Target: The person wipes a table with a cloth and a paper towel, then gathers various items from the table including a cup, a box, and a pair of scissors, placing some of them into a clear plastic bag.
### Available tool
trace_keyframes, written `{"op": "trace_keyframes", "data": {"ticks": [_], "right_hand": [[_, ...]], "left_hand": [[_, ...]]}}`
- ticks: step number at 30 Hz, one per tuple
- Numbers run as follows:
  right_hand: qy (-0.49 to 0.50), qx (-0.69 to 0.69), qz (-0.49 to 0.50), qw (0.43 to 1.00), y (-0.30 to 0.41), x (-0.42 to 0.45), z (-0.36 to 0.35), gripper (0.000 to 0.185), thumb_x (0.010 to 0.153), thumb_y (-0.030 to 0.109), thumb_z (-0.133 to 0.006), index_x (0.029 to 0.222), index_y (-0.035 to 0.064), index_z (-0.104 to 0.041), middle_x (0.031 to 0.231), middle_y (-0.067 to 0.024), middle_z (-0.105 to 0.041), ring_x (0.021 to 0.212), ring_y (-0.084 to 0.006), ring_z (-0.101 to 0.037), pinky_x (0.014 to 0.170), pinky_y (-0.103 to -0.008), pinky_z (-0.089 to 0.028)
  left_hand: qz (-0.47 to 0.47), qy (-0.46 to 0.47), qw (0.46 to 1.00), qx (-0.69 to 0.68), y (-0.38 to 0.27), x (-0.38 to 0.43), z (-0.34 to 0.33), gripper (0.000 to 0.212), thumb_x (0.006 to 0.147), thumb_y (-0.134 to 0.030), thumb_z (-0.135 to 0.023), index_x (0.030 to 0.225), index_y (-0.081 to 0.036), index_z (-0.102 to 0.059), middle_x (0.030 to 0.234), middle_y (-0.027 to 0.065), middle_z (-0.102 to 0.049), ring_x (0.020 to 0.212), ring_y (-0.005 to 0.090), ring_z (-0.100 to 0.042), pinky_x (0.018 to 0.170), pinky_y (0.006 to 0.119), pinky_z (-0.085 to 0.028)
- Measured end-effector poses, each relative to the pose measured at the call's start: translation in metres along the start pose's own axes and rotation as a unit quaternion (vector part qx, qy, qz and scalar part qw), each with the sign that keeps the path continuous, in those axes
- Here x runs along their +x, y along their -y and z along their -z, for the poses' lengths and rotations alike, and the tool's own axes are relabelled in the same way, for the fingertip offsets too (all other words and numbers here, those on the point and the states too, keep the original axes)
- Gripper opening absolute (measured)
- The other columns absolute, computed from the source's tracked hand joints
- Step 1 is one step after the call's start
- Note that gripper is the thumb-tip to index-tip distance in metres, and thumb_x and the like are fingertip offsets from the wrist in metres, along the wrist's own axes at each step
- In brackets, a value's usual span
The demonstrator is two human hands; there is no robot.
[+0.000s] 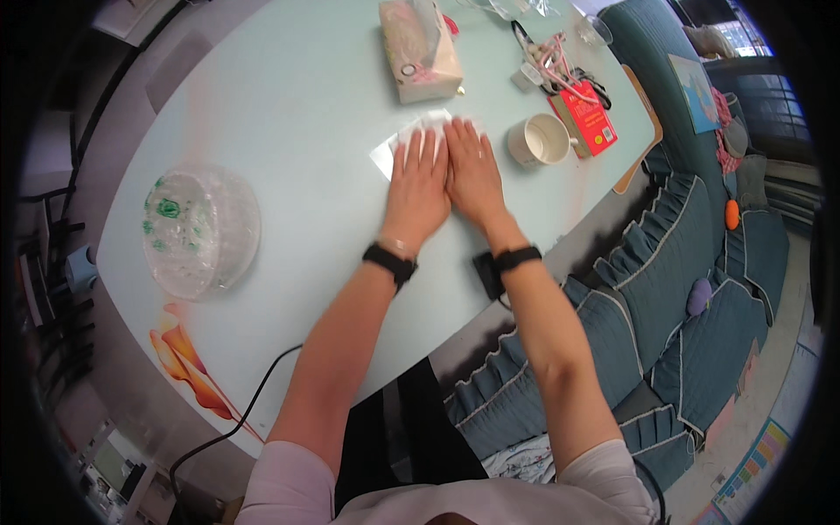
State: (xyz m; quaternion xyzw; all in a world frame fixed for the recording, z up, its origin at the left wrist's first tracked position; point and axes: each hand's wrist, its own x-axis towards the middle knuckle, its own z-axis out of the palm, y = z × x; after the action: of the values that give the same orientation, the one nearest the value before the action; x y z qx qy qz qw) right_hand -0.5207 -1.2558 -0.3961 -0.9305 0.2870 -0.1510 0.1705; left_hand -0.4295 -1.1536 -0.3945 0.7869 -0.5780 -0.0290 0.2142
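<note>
My left hand (420, 180) lies flat on a thin white sheet (382, 156), perhaps paper or tissue, on the glossy pale table (315, 164). Close against it, my right hand (474, 167) is also palm down, its fingers stretched out over the sheet's right part. The two hands touch along their inner edges. Corners of the sheet show to the left of my fingers and beyond the fingertips; the rest is hidden beneath the hands. Just past the fingertips stands a soft pack of tissues (426, 82). A white mug (539, 140) is to the right of my right hand.
A round item in clear plastic wrap (203, 230) sits at the left. Beyond the mug are a red box (587, 121), a pink-strapped bundle (551, 59) and a clear cup (594, 31). A black cable (243, 420) crosses the near edge. A blue-green sofa (663, 275) borders the right side.
</note>
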Motion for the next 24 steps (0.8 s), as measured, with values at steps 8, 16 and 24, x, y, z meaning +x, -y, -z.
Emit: {"op": "trace_keyframes", "data": {"ticks": [8, 16, 24], "right_hand": [[0.005, 0.020, -0.121, 0.992, 0.001, -0.117, 0.022, 0.052, 0.099, 0.009, -0.048, 0.149, -0.0004, -0.045, 0.157, -0.0213, -0.043, 0.150, -0.0394, -0.033, 0.123, -0.0542, -0.021], [0.079, 0.060, -0.112, 0.989, 0.145, -0.260, -0.004, 0.063, 0.098, 0.005, -0.051, 0.157, -0.0026, -0.030, 0.163, -0.0273, -0.030, 0.152, -0.0471, -0.024, 0.124, -0.0578, -0.016], [0.256, 0.150, 0.029, 0.955, 0.252, -0.307, -0.018, 0.072, 0.084, 0.012, -0.060, 0.151, -0.0026, -0.040, 0.160, -0.0205, -0.037, 0.151, -0.0360, -0.032, 0.124, -0.0504, -0.024]], "left_hand": [[-0.071, 0.092, 0.992, -0.041, -0.056, -0.060, 0.001, 0.060, 0.094, -0.022, -0.052, 0.149, 0.001, -0.046, 0.159, 0.0203, -0.040, 0.151, 0.0371, -0.031, 0.125, 0.052, -0.018], [0.030, 0.182, 0.978, -0.099, -0.051, -0.248, 0.070, 0.055, 0.098, -0.019, -0.049, 0.150, -0.001, -0.046, 0.159, 0.0161, -0.041, 0.152, 0.0318, -0.030, 0.126, 0.049, -0.017], [0.178, 0.282, 0.943, 0.014, -0.023, -0.405, 0.124, 0.069, 0.096, -0.029, -0.058, 0.156, -0.003, -0.036, 0.164, 0.0186, -0.029, 0.155, 0.0375, -0.022, 0.123, 0.061, -0.017]]}}
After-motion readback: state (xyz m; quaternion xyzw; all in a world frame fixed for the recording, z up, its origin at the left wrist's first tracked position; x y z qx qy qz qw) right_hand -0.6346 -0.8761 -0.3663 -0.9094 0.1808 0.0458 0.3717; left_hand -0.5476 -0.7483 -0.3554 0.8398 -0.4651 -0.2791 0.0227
